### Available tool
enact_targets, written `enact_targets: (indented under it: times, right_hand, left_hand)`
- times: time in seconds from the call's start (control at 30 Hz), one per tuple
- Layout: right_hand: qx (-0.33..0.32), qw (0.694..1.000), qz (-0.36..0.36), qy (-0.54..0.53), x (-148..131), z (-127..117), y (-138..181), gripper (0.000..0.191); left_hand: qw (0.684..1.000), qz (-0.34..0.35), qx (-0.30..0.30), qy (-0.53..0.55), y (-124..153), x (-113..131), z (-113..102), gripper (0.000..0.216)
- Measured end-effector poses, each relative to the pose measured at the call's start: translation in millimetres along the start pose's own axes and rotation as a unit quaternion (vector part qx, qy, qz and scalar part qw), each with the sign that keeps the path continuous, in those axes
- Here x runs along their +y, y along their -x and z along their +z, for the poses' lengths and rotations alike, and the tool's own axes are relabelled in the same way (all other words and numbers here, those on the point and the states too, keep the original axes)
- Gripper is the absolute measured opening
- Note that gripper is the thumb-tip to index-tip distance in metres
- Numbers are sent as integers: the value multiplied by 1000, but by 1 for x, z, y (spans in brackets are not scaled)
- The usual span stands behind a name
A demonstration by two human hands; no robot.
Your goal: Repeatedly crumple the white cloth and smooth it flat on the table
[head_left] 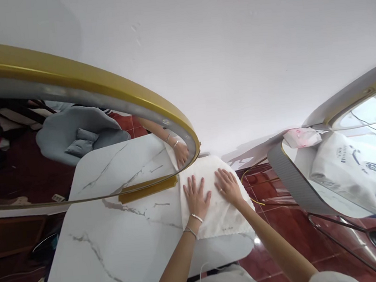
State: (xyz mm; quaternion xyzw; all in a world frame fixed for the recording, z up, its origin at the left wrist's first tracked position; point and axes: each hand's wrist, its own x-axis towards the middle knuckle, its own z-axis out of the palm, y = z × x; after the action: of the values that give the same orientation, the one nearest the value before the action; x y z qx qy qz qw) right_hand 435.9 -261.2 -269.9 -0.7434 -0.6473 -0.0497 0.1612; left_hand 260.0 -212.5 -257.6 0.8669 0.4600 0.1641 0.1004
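Observation:
A white cloth [215,218] lies spread over the right end of a white marble-patterned tabletop [124,240]. Pressed flat on the cloth's left part is my left hand [196,198], fingers spread, with bracelets at the wrist. My right hand [229,185] rests flat on the cloth's right side, fingers stretched out and a ring on one finger. Neither hand grips anything. Small dark marks show near the cloth's front edge, and its right edge reaches the table's rounded end.
A large gold-framed mirror [157,100] stands on the table at left, reflecting a grey chair and a hand. To the right, a second table [286,171] carries a white printed bag [353,165] and a tissue pack [302,137]. A yellow cable [258,203] hangs between the tables.

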Motion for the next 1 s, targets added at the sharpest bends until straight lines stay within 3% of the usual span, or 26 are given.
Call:
enact_targets:
  times: [0.13,0.33,0.43,0.53,0.63,0.9,1.0]
  right_hand:
    - [-43,999,0,31,-20,-16,54,60]
    - [-50,997,41,37,-63,-35,144,63]
    - [-50,996,61,43,-75,-36,165,62]
    - [-48,995,65,54,-74,-33,161,62]
    - [-55,995,48,62,-66,-28,139,60]
    - [-45,996,52,52,-28,-13,50,56]
    - [-18,998,54,30,-12,-5,18,60]
  left_hand:
    - [1000,12,-22,1,24,1,-10,63]
    - [997,38,-57,21,107,0,-26,60]
    - [992,93,-79,30,147,-5,-34,58]
    - [980,156,-114,42,169,-9,-38,77]
    - [976,173,-124,44,161,-12,-36,88]
    - [981,164,-91,53,59,-21,-29,78]
    - [983,161,-78,51,48,-23,-31,71]
